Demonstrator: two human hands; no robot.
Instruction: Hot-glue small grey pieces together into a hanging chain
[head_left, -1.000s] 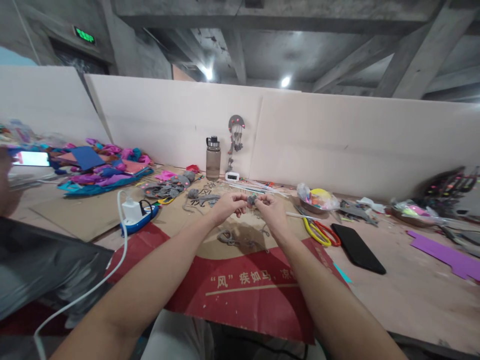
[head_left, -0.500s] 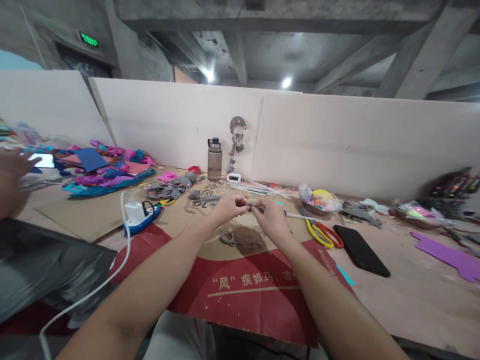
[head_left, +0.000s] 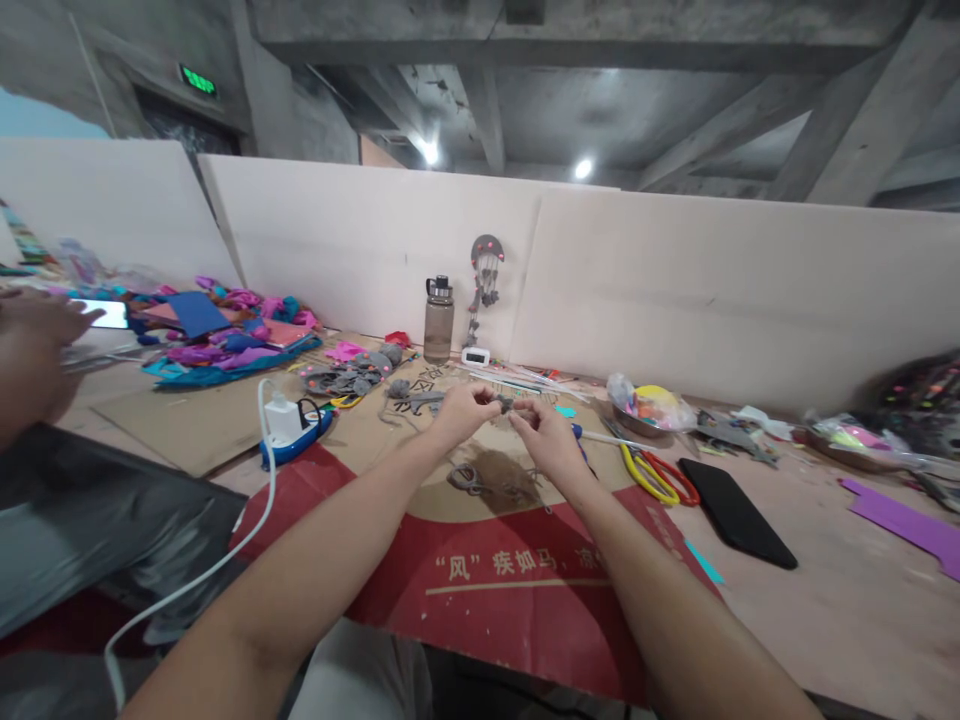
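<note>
Grey and small, a bit of craft material (head_left: 504,403) sits pinched between the fingertips of both hands, held up just above the table (head_left: 825,600). The left hand (head_left: 465,408) is curled nearly closed, thumb and forefinger nipping the piece from its left side; the right hand (head_left: 546,432) is likewise closed down to a pinch on the piece's right end (what exactly the material is, felt or fuzzy wire, is too small to tell). Both forearms reach out over a red and tan cardboard sheet (head_left: 510,590) printed with white characters.

Beneath the hands, on the cardboard, lie loose grey loops (head_left: 469,478). Just right of the right hand are yellow and red scissors (head_left: 656,474), and beyond them a black phone (head_left: 736,512) lies flat. A metal bowl of coloured scraps (head_left: 643,408) stands behind the scissors. To the left, a white charger on a blue power strip (head_left: 289,428) trails a white cable (head_left: 202,575). A water bottle (head_left: 439,320) stands upright by the back panel. At the far left edge, another person's hand (head_left: 34,345) shows.
</note>
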